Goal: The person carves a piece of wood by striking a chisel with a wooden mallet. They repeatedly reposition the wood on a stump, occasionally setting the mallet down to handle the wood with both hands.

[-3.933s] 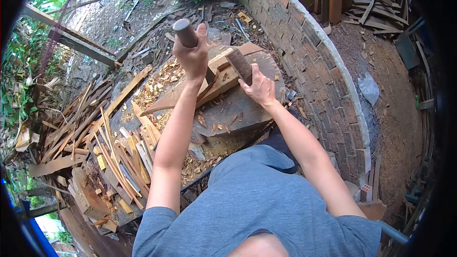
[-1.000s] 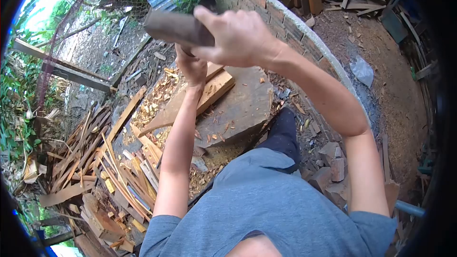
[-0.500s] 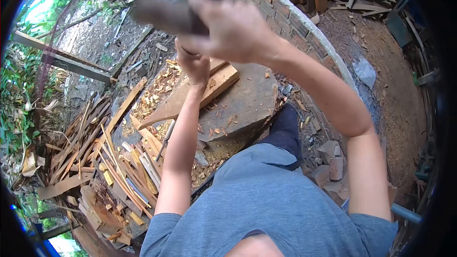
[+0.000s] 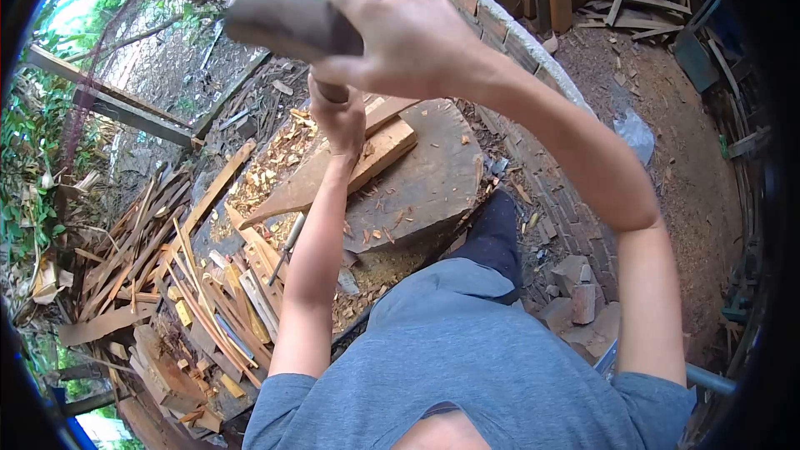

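My right hand (image 4: 408,42) is raised at the top of the view, fingers wrapped round a thick, dark, block-shaped tool (image 4: 279,21) that looks like a wooden mallet and is blurred. Just below it, my left hand (image 4: 340,123) is closed round a short brown handle (image 4: 332,90); its lower end is hidden. Under the left hand, a pale squared timber (image 4: 390,147) with a tapering end lies slantwise on a broad, flat wooden chopping block (image 4: 442,167). Chips lie scattered on the block.
Wood offcuts and strips (image 4: 225,283) pile up at the left, with chips (image 4: 258,167) beside the block. A low brick wall (image 4: 492,21) curves behind it. Broken bricks (image 4: 583,304) lie at the right, and a clear plastic bag (image 4: 635,133) lies beyond the wall.
The dark tool in my right hand has shifted slightly left and looks less blurred. My left hand stays in nearly the same place above the timber.
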